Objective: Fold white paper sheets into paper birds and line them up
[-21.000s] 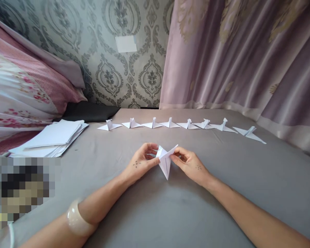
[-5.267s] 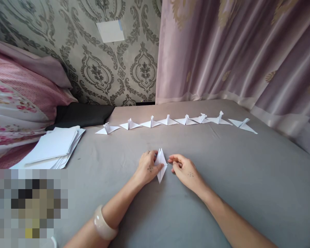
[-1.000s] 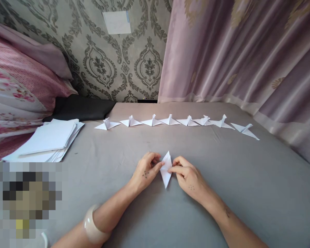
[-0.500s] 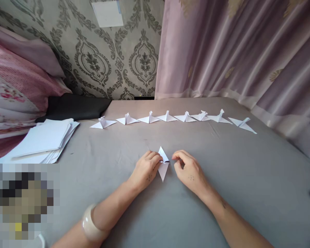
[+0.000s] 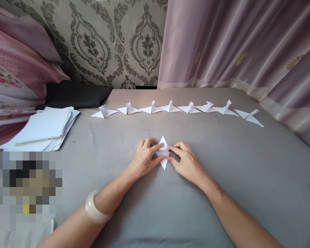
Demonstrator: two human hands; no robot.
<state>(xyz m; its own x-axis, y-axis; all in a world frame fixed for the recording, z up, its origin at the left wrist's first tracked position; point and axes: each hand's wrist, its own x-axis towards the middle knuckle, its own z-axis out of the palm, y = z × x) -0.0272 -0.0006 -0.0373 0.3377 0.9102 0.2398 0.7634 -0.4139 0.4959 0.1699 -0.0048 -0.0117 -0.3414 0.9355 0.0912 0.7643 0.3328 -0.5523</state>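
Observation:
Between my hands is a folded white paper piece (image 5: 163,152), its two pointed ends aimed away from me and toward me. My left hand (image 5: 146,157) grips its left side, index finger and thumb lying on the paper. From the right, my right hand (image 5: 185,159) pinches the right edge with thumb and forefinger. The middle of the paper shows a shaded, spread section between the fingertips. Farther back stands a row of several folded paper cranes (image 5: 151,107) with wings out to both sides.
A stack of white paper sheets (image 5: 46,125) lies at the left, before a black cloth-like item (image 5: 77,94). Pink curtains (image 5: 209,44) hang at the back right. The grey surface (image 5: 119,134) runs under everything. A blurred patch covers the lower left.
My right hand has moved left and taken hold of the paper's right edge. The paper's middle now shows spread apart. The view has tipped slightly downward.

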